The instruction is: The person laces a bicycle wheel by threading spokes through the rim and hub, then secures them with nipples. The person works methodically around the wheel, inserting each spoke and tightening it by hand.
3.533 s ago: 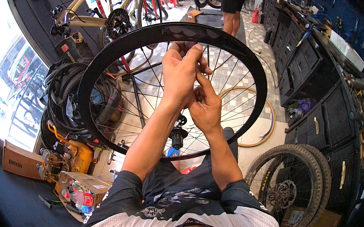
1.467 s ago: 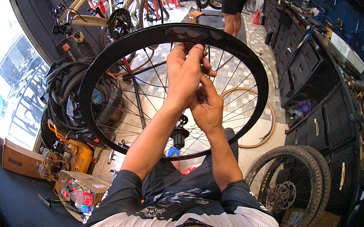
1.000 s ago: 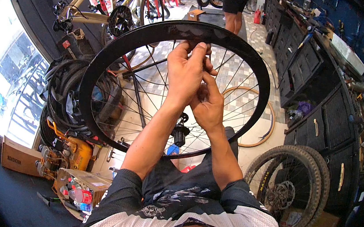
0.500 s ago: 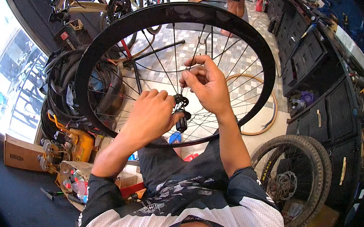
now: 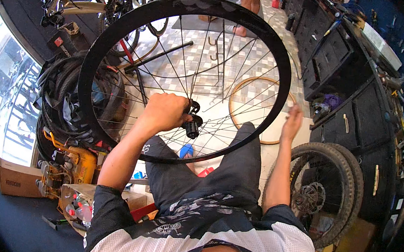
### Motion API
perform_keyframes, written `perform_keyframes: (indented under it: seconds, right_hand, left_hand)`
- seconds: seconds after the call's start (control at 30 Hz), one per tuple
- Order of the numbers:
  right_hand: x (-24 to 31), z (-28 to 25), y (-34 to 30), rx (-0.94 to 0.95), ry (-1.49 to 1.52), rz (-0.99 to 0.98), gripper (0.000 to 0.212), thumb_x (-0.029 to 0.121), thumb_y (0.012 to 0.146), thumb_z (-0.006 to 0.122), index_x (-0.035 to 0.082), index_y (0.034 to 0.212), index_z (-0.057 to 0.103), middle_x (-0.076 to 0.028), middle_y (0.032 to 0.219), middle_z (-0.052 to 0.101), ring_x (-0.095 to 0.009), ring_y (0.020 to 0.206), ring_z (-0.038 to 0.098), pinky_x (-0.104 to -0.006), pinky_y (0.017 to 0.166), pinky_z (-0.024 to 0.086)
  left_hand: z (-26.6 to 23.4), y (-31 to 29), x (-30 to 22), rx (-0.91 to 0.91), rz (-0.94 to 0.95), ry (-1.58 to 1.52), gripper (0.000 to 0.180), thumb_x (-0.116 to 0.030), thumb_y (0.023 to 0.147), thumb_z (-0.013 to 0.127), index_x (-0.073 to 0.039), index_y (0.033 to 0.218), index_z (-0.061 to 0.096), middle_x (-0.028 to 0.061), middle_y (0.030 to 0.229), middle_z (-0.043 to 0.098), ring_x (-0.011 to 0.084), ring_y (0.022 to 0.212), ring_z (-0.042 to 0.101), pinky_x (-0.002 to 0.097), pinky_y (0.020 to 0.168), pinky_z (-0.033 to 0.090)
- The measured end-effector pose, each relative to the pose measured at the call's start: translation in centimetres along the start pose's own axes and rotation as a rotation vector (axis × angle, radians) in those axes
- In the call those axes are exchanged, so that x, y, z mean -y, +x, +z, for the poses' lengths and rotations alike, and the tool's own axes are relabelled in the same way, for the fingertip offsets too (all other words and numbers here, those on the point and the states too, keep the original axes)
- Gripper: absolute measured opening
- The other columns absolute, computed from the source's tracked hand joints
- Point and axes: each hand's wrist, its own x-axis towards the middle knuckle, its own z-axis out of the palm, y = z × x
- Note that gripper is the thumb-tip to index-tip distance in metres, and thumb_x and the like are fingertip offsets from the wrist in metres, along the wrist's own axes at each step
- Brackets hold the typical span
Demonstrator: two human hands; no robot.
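Note:
A bicycle wheel with a deep black rim [image 5: 282,75] and thin dark spokes is held in front of me, tilted over my thighs. My left hand [image 5: 164,111] is closed around the black hub [image 5: 192,129] at its centre, and the hub's lower end sticks out beside my thumb. Beyond the right side of the rim, my right hand [image 5: 291,123] is raised, apart from the wheel. Its fingers point upward, somewhat blurred, and nothing shows in them.
A tan-edged tyre or rim [image 5: 234,102] lies on the tiled floor beyond the wheel. To the right, a knobby-tyred wheel [image 5: 352,191] leans near black drawers [image 5: 347,124]. Black tyres [image 5: 63,87] and a yellow machine [image 5: 87,168] stand left. Another person's legs [image 5: 249,3] are ahead.
My right hand has left the spokes near the hub and swung out past the rim to the right. The wheel has shifted slightly left, with my left hand still on the hub.

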Motion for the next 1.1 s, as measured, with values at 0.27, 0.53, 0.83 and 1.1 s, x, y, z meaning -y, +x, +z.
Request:
perform_keyframes:
  seconds: [0.27, 0.53, 0.83, 1.1]
  right_hand:
    - [2.7, 5.6, -4.0, 0.352, 0.713, 0.576, 0.075, 0.073, 0.105, 0.037, 0.003, 0.096, 0.062, -0.008, 0.076, 0.063, -0.019, 0.065, 0.063, -0.0337, 0.064, 0.053]
    - [13.7, 7.1, 4.5, 0.376, 0.206, 0.135, 0.084, 0.076, 0.103, 0.035, 0.002, 0.086, 0.069, -0.006, 0.066, 0.063, -0.014, 0.055, 0.061, -0.0288, 0.053, 0.048]
    - [21.9, 9.2, 6.6, 0.466, 0.179, -0.095, 0.071, 0.068, 0.106, 0.044, 0.004, 0.087, 0.068, -0.003, 0.069, 0.061, -0.011, 0.058, 0.056, -0.0287, 0.055, 0.045]
    - [25.5, 8.4, 2.6, -0.022, -0.019, -0.525, 0.025, 0.021, 0.100, 0.070, 0.000, 0.114, 0.071, -0.008, 0.106, 0.069, -0.016, 0.091, 0.063, -0.0297, 0.083, 0.050]
  left_hand:
    - [0.3, -0.6, 1.8, -0.012, -0.031, -0.145, 0.035, -0.043, 0.089, 0.079, -0.011, 0.103, 0.077, 0.0155, 0.090, 0.076, 0.0382, 0.088, 0.073, 0.0500, 0.074, 0.055]
    - [4.6, -1.7, 4.5, -0.128, -0.048, -0.723, 0.031, -0.024, 0.092, 0.078, -0.003, 0.115, 0.077, 0.0176, 0.086, 0.077, 0.0231, 0.078, 0.074, 0.0360, 0.074, 0.055]
    - [9.3, -2.4, 4.2, -0.281, -0.157, -1.190, 0.036, -0.026, 0.099, 0.075, -0.002, 0.126, 0.071, 0.0056, 0.106, 0.075, 0.0122, 0.094, 0.068, 0.0312, 0.082, 0.056]
    - [9.4, -2.1, 3.9, -0.167, -0.068, -1.497, 0.027, -0.024, 0.101, 0.073, -0.001, 0.115, 0.075, 0.0021, 0.096, 0.074, 0.0087, 0.088, 0.065, 0.0279, 0.078, 0.055]
